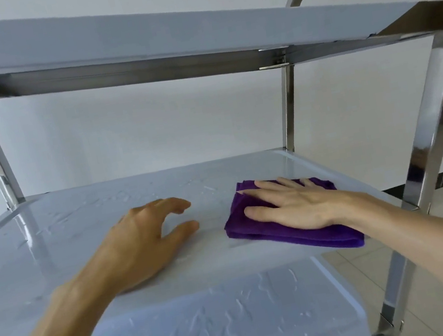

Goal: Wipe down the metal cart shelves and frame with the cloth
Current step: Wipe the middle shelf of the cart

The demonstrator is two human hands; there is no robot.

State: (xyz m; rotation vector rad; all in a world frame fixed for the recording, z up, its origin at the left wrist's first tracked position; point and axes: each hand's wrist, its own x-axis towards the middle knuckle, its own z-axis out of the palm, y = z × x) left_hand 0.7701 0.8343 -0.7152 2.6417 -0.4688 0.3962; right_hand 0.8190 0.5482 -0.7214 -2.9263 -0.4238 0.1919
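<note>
Risk: flat right hand (295, 205) pressing cloth (293, 232) near middle shelf (75, 217) right edge may push it off; left hand (149, 234) loosely curled, empty

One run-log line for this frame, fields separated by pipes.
stage: wiping middle shelf | right hand: flat on purple cloth | left hand: over shelf, fingers loosely curled, empty | shelf surface streaked wet

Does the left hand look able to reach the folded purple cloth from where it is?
Probably yes. The left hand hovers open over the middle metal shelf, beside the folded purple cloth, with only bare wet shelf between. The right hand already presses flat on it.
</note>
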